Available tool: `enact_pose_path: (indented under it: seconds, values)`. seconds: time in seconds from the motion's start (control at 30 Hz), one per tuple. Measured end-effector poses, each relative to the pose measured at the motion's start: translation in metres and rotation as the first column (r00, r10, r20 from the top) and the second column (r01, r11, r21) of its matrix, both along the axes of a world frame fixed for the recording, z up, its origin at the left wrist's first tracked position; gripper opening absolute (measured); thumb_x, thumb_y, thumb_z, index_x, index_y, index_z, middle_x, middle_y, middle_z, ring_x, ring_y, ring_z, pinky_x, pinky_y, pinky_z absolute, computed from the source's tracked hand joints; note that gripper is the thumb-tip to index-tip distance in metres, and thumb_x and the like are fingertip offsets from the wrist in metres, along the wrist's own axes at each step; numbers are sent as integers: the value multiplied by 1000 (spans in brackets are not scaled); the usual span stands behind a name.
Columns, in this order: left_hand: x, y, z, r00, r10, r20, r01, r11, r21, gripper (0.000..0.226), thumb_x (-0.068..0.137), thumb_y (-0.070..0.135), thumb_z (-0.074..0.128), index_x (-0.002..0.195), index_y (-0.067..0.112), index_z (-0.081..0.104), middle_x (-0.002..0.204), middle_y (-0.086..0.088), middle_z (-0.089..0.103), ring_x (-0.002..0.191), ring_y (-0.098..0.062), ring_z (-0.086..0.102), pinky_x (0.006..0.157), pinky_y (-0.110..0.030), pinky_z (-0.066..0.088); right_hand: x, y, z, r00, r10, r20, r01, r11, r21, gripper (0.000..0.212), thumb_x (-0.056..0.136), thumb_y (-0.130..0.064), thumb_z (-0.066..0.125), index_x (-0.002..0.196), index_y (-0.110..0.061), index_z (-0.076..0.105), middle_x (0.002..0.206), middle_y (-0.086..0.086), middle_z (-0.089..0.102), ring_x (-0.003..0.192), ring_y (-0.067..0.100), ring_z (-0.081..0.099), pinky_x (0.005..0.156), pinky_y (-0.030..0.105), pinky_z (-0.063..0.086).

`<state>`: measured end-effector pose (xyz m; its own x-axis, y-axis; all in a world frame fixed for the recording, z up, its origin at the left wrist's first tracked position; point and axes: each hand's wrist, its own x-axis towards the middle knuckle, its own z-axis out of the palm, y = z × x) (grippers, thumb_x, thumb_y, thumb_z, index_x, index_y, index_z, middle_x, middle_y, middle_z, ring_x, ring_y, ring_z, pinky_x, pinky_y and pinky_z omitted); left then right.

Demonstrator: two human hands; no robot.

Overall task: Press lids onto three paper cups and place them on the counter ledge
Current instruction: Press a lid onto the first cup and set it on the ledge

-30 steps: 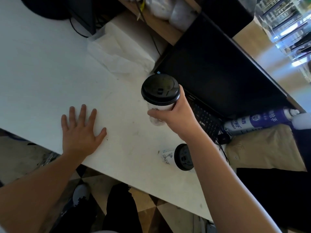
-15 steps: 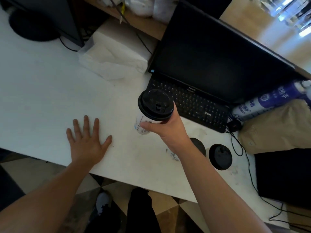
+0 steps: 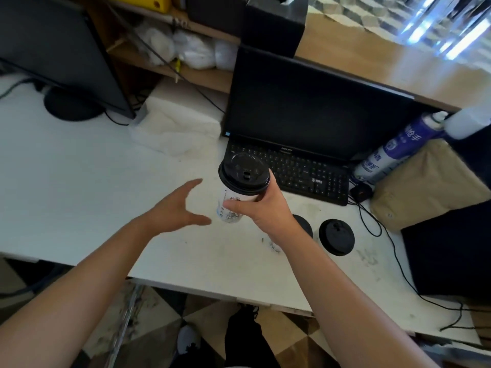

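Arms bare all the way to the frame edge: left forearm (image 3: 79, 288), right forearm (image 3: 345, 301). Left hand (image 3: 175, 208) and right hand (image 3: 265, 208) also bare. Lower body: black trousers (image 3: 241, 338), loose, creased fabric. One shoe (image 3: 188, 338) shows beside them, light grey-white with a rounded toe. Torso can't be seen.

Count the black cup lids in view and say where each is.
3. The held lid caps the paper cup gripped by the right hand; the exposed lid sits on the table right of that wrist; the half-hidden lid peeks from behind the wrist. More may be hidden.
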<state>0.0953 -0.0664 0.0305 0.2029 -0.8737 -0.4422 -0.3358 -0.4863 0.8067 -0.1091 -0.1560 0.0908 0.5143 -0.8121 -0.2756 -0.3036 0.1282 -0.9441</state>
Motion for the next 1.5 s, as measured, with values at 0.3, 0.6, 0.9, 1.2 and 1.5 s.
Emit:
enact_pose_path:
  seconds: [0.3, 0.6, 0.9, 1.2, 1.5]
  values:
    - [-41, -7, 72, 984, -80, -160, 22, 942, -334, 78, 66, 13, 89, 134, 32, 55, 128, 8, 66, 113, -17, 66, 94, -45, 59, -6, 15, 25, 996, -21, 84, 23, 999, -23, 83, 64, -4, 94, 131, -26, 52, 118, -6, 71, 106, 5, 68, 88, 25, 58]
    - [-43, -4, 87, 983, -118, -138, 57, 923, -381, 68, 79, 13, 85, 137, 30, 55, 126, 10, 68, 113, -15, 67, 92, -37, 60, -25, 14, 37, 996, 75, 49, -72, 995, -71, 76, 74, -18, 90, 137, -33, 51, 128, -11, 67, 120, 12, 63, 100, 42, 56]
    - [-54, -34, 111, 990, -118, -76, 78, 913, -401, 67, 78, 15, 86, 135, 28, 55, 125, 7, 69, 114, -19, 66, 93, -43, 59, -40, -20, 57, 995, 84, 46, -75, 982, -175, 74, 71, -21, 91, 135, -31, 55, 123, -9, 71, 115, 16, 67, 98, 48, 57]
    - [-75, -88, 146, 995, -100, -18, 79, 878, -473, 67, 76, 14, 86, 134, 28, 55, 125, 8, 68, 110, -18, 68, 89, -40, 61, -59, -79, 87, 990, 124, 68, -100, 955, -279, 73, 74, -22, 90, 137, -30, 54, 125, -10, 68, 112, 15, 67, 95, 45, 58]
    - [-107, -145, 175, 993, -112, 22, 106, 827, -552, 63, 77, 17, 86, 131, 32, 56, 123, 11, 69, 115, -12, 66, 92, -37, 59, -89, -144, 113, 981, 167, 102, -120, 925, -361, 73, 74, -22, 90, 138, -25, 54, 126, -9, 67, 116, 11, 64, 99, 39, 56]
